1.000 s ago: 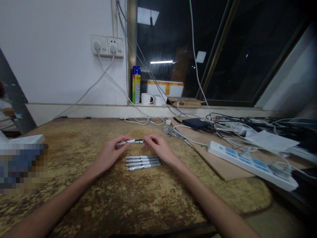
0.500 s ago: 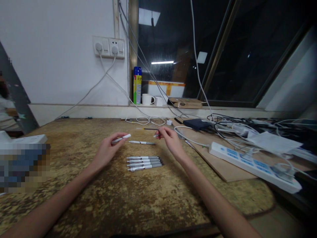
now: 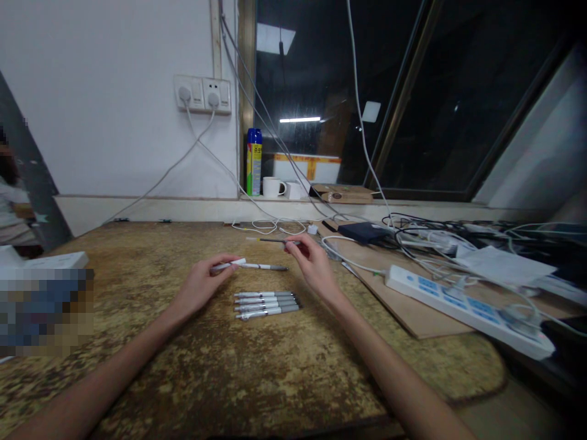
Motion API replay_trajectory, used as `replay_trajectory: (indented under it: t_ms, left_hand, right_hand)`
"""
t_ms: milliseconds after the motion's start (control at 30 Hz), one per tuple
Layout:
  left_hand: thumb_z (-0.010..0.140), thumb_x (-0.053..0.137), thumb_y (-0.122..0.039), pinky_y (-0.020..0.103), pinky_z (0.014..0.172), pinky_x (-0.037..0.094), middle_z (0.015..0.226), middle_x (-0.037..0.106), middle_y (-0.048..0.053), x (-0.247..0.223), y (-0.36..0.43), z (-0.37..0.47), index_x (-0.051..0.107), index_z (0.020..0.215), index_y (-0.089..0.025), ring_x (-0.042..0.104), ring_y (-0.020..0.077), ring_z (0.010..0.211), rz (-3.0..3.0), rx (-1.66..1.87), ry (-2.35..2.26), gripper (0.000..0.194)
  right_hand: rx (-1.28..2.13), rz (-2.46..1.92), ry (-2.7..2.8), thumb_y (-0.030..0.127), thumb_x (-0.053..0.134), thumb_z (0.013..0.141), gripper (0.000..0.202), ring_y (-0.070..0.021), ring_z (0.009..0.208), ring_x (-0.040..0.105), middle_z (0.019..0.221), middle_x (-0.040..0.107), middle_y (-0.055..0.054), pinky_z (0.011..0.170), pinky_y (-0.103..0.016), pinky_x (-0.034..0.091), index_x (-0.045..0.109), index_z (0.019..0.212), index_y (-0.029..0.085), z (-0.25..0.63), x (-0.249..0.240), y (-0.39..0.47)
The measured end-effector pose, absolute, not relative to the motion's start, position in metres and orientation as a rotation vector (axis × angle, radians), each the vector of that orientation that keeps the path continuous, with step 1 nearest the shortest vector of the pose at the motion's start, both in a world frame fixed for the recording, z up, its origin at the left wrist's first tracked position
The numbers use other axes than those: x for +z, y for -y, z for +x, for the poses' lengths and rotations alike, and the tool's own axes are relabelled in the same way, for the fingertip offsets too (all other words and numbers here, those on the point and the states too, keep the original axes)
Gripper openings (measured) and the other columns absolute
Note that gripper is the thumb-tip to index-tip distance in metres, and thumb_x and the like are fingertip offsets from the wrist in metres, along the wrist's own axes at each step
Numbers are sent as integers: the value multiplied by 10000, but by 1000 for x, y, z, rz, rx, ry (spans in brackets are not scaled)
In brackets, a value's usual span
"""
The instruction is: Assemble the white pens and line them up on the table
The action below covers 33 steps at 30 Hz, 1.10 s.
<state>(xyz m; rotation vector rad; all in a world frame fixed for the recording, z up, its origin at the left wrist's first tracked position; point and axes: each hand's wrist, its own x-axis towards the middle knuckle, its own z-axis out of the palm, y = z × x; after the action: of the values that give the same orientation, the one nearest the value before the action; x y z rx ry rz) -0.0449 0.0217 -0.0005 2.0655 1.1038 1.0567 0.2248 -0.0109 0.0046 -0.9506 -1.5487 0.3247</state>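
My left hand (image 3: 205,280) is closed on a white pen barrel (image 3: 222,266), its white end pointing right. My right hand (image 3: 312,261) pinches a thin dark refill (image 3: 273,240), which points left with a yellowish, clear tip. Between the hands, a white and grey pen (image 3: 266,266) lies on the worn table (image 3: 220,373), its left end close to my left fingertips. Nearer to me, several white and grey pens (image 3: 266,304) lie side by side in a stack of rows.
On the right are a white power strip (image 3: 468,311), a brown board (image 3: 413,311) and tangled cables. A spray can (image 3: 254,162), a white mug (image 3: 273,186) and a cardboard package (image 3: 343,194) stand on the sill. A blurred blue object (image 3: 41,305) lies left.
My left hand has moved slightly right and down with the barrel. My right hand has shifted a little left, and the dark refill now sits further left. The view has tilted slightly.
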Motion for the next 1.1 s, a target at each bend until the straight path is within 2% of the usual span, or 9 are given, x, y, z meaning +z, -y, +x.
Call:
replay_trajectory:
  t_ms: [600, 833, 1100]
  left_hand:
    - [909, 608, -472, 400, 997, 500, 1169, 763, 82, -2, -21, -44, 755, 1154, -232, 703, 278, 1057, 2059, 1080, -1107, 372]
    - [911, 598, -472, 380, 946, 523, 1156, 767, 79, 0, -20, -43, 751, 1164, -218, 713, 270, 1036, 2064, 1066, -1097, 389]
    - [953, 558, -499, 367, 987, 483, 1178, 757, 57, 3, -18, -43, 742, 1178, -227, 680, 274, 1087, 2095, 1085, -1073, 398]
  right_hand:
    - [316, -952, 1582, 395, 569, 972, 228, -214, 929, 670, 1030, 701, -73, 854, -337, 528, 691, 1038, 215, 222, 9, 16]
    - [351, -961, 1559, 426, 558, 974, 254, -218, 936, 669, 997, 705, -69, 878, -343, 525, 686, 1028, 213, 222, 10, 17]
    - [390, -958, 1543, 424, 551, 986, 269, -197, 869, 673, 915, 708, -54, 831, -313, 505, 678, 933, 193, 220, 13, 21]
